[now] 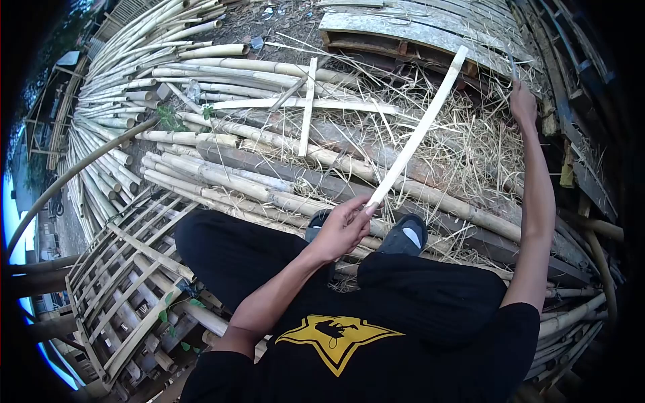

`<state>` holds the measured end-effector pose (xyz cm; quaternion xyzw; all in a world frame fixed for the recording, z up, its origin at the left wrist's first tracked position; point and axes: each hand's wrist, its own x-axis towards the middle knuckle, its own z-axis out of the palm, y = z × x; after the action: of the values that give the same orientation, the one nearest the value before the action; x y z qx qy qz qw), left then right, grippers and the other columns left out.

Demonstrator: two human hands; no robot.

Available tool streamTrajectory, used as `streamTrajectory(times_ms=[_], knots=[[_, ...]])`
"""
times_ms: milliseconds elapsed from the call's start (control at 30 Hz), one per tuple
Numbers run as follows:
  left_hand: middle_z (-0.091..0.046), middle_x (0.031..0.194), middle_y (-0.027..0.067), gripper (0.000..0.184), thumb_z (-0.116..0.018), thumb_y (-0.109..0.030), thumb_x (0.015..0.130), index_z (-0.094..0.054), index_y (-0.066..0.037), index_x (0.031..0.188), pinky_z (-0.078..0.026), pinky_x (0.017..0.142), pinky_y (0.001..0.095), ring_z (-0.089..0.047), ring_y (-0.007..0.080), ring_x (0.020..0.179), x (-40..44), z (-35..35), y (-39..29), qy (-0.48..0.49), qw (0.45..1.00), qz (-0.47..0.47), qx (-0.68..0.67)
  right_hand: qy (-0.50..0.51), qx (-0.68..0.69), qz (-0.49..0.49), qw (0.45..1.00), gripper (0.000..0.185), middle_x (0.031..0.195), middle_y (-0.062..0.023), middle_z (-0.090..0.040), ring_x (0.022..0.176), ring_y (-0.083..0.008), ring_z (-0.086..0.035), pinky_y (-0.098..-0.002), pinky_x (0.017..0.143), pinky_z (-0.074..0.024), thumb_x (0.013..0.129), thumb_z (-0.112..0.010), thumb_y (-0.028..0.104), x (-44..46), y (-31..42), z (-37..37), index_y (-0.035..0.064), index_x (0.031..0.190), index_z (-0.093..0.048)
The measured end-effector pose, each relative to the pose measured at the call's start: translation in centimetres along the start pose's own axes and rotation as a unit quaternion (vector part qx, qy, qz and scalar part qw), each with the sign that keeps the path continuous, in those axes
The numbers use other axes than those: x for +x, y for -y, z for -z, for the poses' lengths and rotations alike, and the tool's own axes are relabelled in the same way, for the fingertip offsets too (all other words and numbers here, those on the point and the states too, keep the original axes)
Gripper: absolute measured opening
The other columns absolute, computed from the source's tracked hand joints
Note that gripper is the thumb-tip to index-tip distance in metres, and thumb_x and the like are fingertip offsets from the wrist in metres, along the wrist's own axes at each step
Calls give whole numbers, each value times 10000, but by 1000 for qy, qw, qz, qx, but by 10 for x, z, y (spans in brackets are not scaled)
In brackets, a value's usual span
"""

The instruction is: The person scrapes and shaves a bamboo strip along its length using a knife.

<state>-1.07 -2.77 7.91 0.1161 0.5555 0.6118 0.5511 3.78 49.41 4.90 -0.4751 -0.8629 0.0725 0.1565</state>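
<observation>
My left hand (344, 230) pinches the lower end of a long, pale bamboo strip (422, 127), which slants up and away to the right. The strip's far end lies over the edge of a wooden pallet (410, 27). Out to the right, my right hand (523, 105) is closed around a knife (513, 68); its thin grey blade points away from me and the handle is hidden in my fist. The blade is apart from the strip. Two more pale strips, one lengthwise (269, 104) and one crosswise (308, 114), overlap on the bamboo poles.
Bamboo poles (248, 181) lie in rows before my feet, with a large stack of poles (107, 134) at the left. Thin shavings (463, 138) cover the ground at right. A slatted bamboo frame (134, 269) stands at lower left. My shoes (403, 235) rest among the poles.
</observation>
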Motion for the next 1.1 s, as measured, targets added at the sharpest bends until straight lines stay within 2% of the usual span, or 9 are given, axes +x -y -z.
streamTrajectory(times_ms=[33,100,167,367,500,633,667,900,1100], knots=[[-359,595,-46,277,-426,-199,1013,-446,-69,1258,-199,353,181,-249,22,417,2,2,-7,2,1000,2,-21,-171,70,-13,983,551,757,-151,-636,721,-345,-634,-447,630,-473,977,-289,523,21,-35,-2,26,941,-522],[-379,601,-35,297,-421,-215,1016,-423,-73,1276,-214,346,180,-260,19,412,20,10,-23,-63,995,-41,-66,-83,413,-208,883,489,608,-7,-486,478,-136,-485,-294,437,-368,971,-345,542,-7,-22,42,90,846,-482],[-382,601,-31,301,-415,-214,1017,-409,-71,1281,-220,342,181,-267,19,411,27,15,-30,-72,994,-48,-64,-26,530,-186,827,430,582,58,-329,422,-31,-281,-213,387,-214,963,-394,542,-33,-13,39,145,800,-425],[-542,688,42,279,-437,-184,1006,-384,-47,1243,-323,338,193,-416,39,417,40,18,-3,-123,989,-87,-13,176,317,45,931,482,504,36,-414,464,-58,-381,-279,438,-293,874,-633,438,-105,67,-18,69,607,-475],[-542,672,28,275,-444,-187,1001,-399,-40,1229,-341,383,198,-434,35,456,48,18,-1,-122,986,-61,91,337,275,276,857,351,520,-43,-427,511,-128,-379,-322,499,-340,844,-615,268,-178,148,-8,-20,666,-521],[-505,603,12,231,-482,-210,982,-535,-7,1080,-347,457,252,-432,74,489,56,23,14,-197,926,-146,286,416,247,340,806,308,499,-98,-446,462,-201,-384,-368,490,-339,869,-603,257,-225,180,-7,-28,753,-596],[-493,585,11,242,-492,-220,976,-579,2,1016,-350,479,272,-436,90,503,57,25,15,-212,907,-149,332,422,206,332,818,290,603,-187,-595,580,-356,-594,-435,595,-467,823,-572,259,-230,183,-7,-8,745,-652],[-516,595,52,255,-487,-217,971,-624,-3,941,-387,516,324,-472,134,524,64,28,22,-238,909,-132,315,470,98,203,853,414,606,-246,-598,630,-357,-644,-448,631,-503,805,-574,321,-244,199,-21,-58,649,-637],[-521,626,137,237,-476,-185,962,-617,6,955,-416,594,371,-517,243,578,66,30,21,-272,899,-115,323,359,52,313,878,298,648,-260,-622,668,-411,-648,-470,671,-539,754,-552,221,-246,198,-39,-51,695,-660]])
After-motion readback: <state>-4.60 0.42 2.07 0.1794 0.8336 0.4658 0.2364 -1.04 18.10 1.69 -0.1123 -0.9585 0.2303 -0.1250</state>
